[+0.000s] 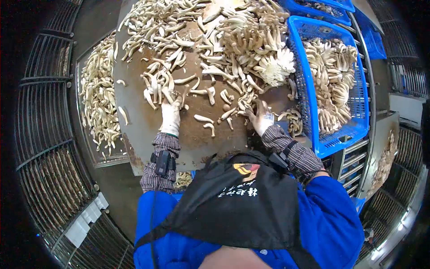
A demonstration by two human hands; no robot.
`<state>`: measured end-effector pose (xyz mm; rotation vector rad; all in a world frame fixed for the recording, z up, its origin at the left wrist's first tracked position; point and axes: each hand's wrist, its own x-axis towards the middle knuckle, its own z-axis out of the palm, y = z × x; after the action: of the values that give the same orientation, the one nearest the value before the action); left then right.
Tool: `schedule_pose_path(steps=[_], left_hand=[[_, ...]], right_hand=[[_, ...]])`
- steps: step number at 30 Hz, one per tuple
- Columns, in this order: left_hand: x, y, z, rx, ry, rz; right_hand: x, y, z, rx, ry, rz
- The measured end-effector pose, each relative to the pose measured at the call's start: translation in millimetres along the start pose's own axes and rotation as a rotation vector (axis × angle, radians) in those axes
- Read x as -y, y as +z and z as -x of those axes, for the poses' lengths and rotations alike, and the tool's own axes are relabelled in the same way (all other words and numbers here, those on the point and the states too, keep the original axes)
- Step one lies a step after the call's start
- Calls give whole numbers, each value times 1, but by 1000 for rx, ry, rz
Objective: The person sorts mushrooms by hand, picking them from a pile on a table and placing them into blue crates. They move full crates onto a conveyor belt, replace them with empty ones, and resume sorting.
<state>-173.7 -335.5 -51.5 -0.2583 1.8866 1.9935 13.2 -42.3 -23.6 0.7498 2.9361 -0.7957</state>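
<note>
My left hand (171, 117), in a pale glove, has its fingers closed at the near end of a loose bunch of mushrooms (157, 84) on the metal table (192, 136). Its fingertips are partly hidden among the stems. On the right, my right hand (261, 117), gloved with darkened fingers, rests with fingers apart beside small mushroom pieces (244, 102). Several single mushrooms (204, 119) lie between the hands. Beyond them a big heap of clustered mushrooms (248, 33) covers the far part of the table.
A blue basket (309, 89) holding clustered mushrooms stands right of the table, with more blue baskets (320, 13) behind it. Left and lower, a metal tray (92, 154) is full of loose mushrooms. Rollers (356, 154) run along the right; slatted racks (45, 112) flank the area.
</note>
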Motion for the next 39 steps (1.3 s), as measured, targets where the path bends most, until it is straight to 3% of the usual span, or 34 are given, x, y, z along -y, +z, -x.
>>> schedule_pose_path(steps=[2, 4, 6, 8, 10, 11, 12, 14, 16, 18, 20, 22, 24, 25, 26, 28, 29, 30, 31, 32, 34, 35, 36, 37, 38, 39], left_hand=[[23, -12, -14, -64, 151, -86], [-11, 12, 1, -106, 113, -30], [-29, 23, 6, -138, 355, -98], [-40, 21, 17, -142, 310, -192], [-37, 11, 20, -141, 146, -469], [-24, 7, 20, -139, 358, -533], [-13, 5, 23, -136, 356, -535], [3, 3, 33, -338, 434, -1049], [-12, 26, 57, -251, 395, -1128], [6, 42, 72, -150, 676, -1217], [-13, 70, 98, 456, 359, -1400], [15, 84, 116, 692, 707, -1376], [24, 87, 105, 725, 752, -1392], [29, 89, 95, 758, 799, -1407], [28, 85, 78, 618, 748, -1510], [19, 55, 36, 264, 724, -1472], [34, 33, 8, 75, 797, -1410], [5, 38, 2, -81, 981, -1504], [-25, 43, -4, -276, 1146, -1585], [-36, 49, -5, -271, 1103, -1588], [-32, 66, -3, 189, 561, -1440], [-34, 87, 10, 268, 679, -977], [-13, 104, 20, 352, 472, -897], [-18, 124, 40, 553, 232, -590], [8, 130, 35, 791, 111, -402], [-16, 148, 69, 844, -389, -25]], right_hand=[[-9, 2, -3, 104, -32, 58], [-10, 14, -6, 175, -94, 175], [-7, 11, -3, 199, -99, 157], [-14, 8, 3, 171, -138, -113], [-20, -2, 8, 114, -85, -215], [-21, -5, 7, 110, 34, -260], [-16, -13, 2, 102, 155, -305], [-14, -15, -7, 93, 191, -273], [-25, 4, -23, -17, -22, -176], [-8, -2, -36, 105, -51, -74], [-9, 10, -45, 119, -186, 13], [-8, 17, -50, 89, -265, 36], [9, 3, -54, 318, -159, 155], [2, 12, -54, 243, -169, 24], [-1, 11, -52, 244, -167, 29], [-3, 10, -43, 55, -12, -431], [-4, 15, -39, -2, 65, -730], [-3, 10, -36, -7, 66, -730], [0, -3, -32, 94, 212, -938], [3, -16, -29, 194, 356, -1146], [7, -25, -22, 252, 484, -1298], [11, -25, -20, 234, 584, -1496], [13, -24, -16, 213, 684, -1696], [15, -24, -9, 184, 537, -1565], [18, -24, -3, 139, 406, -1428], [31, -41, 5, 217, 377, -1407]])
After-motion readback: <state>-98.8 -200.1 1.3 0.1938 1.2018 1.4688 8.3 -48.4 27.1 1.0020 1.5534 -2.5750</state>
